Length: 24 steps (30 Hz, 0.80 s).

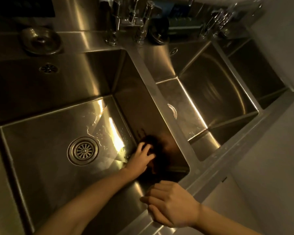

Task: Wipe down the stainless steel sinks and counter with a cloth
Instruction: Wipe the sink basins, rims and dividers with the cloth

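Down in the big sink [41, 167], by its right wall, sits the dark cloth [157, 160]. Your left hand [141, 160] presses on it with fingers spread, holding it against the steel. Just left of it is the round drain [83, 150], with water drops shining near it. Your right hand [170, 200] curls over the front rim, gripping the edge. Another sink [210, 106] lies to the right, and taps [134, 21] stand behind.
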Available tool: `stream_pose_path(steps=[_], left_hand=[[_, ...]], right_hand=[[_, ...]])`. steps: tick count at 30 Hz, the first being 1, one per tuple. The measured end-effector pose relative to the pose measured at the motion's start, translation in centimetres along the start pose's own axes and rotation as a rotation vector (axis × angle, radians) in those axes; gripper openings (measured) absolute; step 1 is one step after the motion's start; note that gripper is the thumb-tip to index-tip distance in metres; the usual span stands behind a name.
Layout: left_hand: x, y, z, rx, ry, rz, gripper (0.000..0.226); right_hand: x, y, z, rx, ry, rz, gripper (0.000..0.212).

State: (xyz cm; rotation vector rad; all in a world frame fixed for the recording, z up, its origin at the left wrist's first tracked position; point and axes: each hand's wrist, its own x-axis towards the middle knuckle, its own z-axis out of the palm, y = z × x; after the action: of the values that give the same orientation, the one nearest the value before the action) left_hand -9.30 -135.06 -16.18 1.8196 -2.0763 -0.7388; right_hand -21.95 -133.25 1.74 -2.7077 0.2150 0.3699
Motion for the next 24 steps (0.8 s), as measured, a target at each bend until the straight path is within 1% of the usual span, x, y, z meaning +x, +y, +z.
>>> stream_pose_path(steps=[1, 2, 3, 4, 5, 7, 9, 10, 11, 12, 14, 18, 20, 21, 23, 24], left_hand=[[0.4, -0.5, 1.3, 0.074, -0.13, -0.04, 0.052], [0.8, -1.0, 2.1, 0.124, -0.218, -0.055, 0.052], [1.0, -1.3, 2.5, 0.131, -0.255, -0.055, 0.053], [1.2, -1.7, 2.3, 0.091, -0.22, -0.055, 0.055], [1.1, -2.1, 1.8, -0.001, -0.107, -0.069, 0.057], [1.1, -2.4, -1.2, -0.24, 0.278, -0.048, 0.066], [2.4, -2.7, -5.8, -0.385, 0.634, -0.012, 0.069], [3.4, -3.0, -8.1, -0.406, 0.745, -0.019, 0.065], [4.2, -3.4, -10.0, -0.399, 0.778, -0.029, 0.059], [4.8, -3.9, -11.1, -0.362, 0.774, -0.04, 0.054], [5.3, -4.7, -10.8, -0.31, 0.719, -0.084, 0.051], [5.9, -6.8, -5.8, -0.299, 0.546, -0.304, 0.057], [6.4, -8.1, -2.9, -0.208, 0.316, -0.404, 0.067], [6.5, -8.6, -1.6, -0.135, 0.193, -0.416, 0.07], [6.3, -8.5, 0.2, 0.01, 0.016, -0.376, 0.073], [6.2, -8.4, 0.7, 0.05, -0.037, -0.355, 0.074]], right_hand=[[-0.1, 0.0, 0.0, -0.017, 0.02, -0.006, 0.043], [-0.1, 0.0, -0.1, -0.033, 0.033, -0.013, 0.043], [-0.1, 0.1, -0.1, -0.046, 0.03, -0.022, 0.042], [0.0, 0.3, -0.1, -0.059, 0.013, -0.037, 0.043], [0.1, 0.6, -0.2, -0.062, -0.006, -0.061, 0.044], [0.5, 1.8, -0.8, -0.083, -0.001, -0.115, 0.048], [1.0, 3.7, -2.3, -0.144, 0.047, -0.144, 0.046], [1.3, 4.9, -3.3, -0.185, 0.065, -0.153, 0.044], [1.5, 6.1, -4.3, -0.22, 0.078, -0.171, 0.041], [1.8, 7.4, -5.4, -0.243, 0.082, -0.196, 0.037], [2.6, 9.8, -6.9, -0.288, 0.075, -0.251, 0.031], [5.5, 11.9, -7.0, -0.348, 0.008, -0.382, 0.032], [6.8, 12.4, -6.7, -0.329, -0.023, -0.407, 0.032], [7.1, 12.7, -6.6, -0.316, -0.039, -0.407, 0.031], [7.3, 12.9, -6.5, -0.296, -0.077, -0.39, 0.03], [7.3, 12.9, -6.5, -0.284, -0.093, -0.385, 0.03]])
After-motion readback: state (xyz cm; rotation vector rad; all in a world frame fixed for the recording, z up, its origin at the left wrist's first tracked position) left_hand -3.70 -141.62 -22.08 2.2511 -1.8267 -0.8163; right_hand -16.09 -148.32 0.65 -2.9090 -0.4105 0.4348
